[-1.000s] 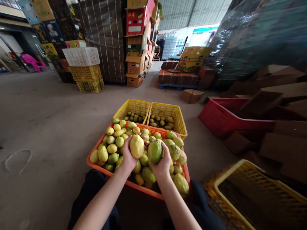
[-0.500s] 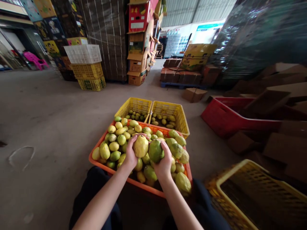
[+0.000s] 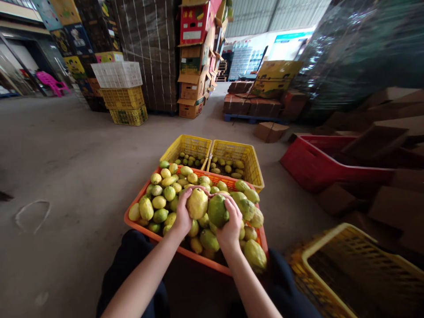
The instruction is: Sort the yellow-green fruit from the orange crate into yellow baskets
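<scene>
My left hand (image 3: 183, 213) is wrapped round a plump yellow fruit (image 3: 198, 204) with a bumpy, slightly ridged skin. Beside it, my right hand (image 3: 232, 222) grips a dark green fruit (image 3: 217, 211) of similar size. Both fruits are held close together over an orange crate (image 3: 205, 261). That crate stands between my knees, heaped with yellow and green lemon-shaped fruit (image 3: 159, 202); larger, longer ones (image 3: 254, 256) lie along its right side. The exact kind of fruit is not certain. My forearms and hands hide part of the pile.
Behind the orange crate stand two yellow crates (image 3: 256, 165) with smaller fruit at the bottom. Another yellow crate (image 3: 326, 238) is at my right, near a red bin (image 3: 308, 165) and loose cardboard (image 3: 387, 212). Stacked crates (image 3: 124, 98) and cartons (image 3: 192, 90) stand farther back.
Both hands still hold the same two fruits over the crate. The whole view has shifted slightly, so everything appears a little farther right; the right hand's fingers have moved slightly on the green fruit.
</scene>
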### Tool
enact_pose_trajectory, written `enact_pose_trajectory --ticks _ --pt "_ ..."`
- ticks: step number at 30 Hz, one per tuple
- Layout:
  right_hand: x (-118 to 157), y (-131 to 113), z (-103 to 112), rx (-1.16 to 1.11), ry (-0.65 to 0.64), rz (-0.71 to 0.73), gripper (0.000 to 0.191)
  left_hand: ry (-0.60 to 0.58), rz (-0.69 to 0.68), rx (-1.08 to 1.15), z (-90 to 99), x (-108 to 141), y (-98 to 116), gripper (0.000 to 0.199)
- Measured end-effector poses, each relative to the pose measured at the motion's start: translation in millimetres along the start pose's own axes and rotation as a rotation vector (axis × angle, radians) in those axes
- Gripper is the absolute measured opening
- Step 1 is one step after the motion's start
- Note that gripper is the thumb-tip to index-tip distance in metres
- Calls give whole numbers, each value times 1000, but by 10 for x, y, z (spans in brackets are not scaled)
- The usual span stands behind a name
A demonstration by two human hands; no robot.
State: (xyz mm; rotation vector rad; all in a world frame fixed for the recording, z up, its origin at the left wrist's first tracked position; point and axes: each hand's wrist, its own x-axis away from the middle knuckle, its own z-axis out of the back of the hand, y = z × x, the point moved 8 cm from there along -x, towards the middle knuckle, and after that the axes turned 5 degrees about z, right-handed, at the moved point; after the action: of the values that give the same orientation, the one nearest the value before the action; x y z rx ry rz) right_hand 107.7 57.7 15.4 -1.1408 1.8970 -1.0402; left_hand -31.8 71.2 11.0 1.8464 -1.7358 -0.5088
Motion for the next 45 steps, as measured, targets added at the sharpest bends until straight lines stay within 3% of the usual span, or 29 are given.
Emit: enact_pose_trajectory --ticks 7,10,22,28,34,45 --pt "-8 5 -2 13 -12 -27 10 13 4 -18 -13 -3 -4 19" --pt "-6 20 -18 15 -18 -41 19 24 28 -13 -4 -11 -27 21" --pt "-7 81 17 9 59 -64 26 79 67 60 21 -17 -96 19" --pt "-15 151 31 21 54 -81 23 100 142 98 24 -33 -152 16" --pt "-19 229 50 28 89 -124 29 149 215 135 153 -74 -252 19" --pt "-53 389 62 5 32 -169 27 164 364 148 218 -96 -366 24"
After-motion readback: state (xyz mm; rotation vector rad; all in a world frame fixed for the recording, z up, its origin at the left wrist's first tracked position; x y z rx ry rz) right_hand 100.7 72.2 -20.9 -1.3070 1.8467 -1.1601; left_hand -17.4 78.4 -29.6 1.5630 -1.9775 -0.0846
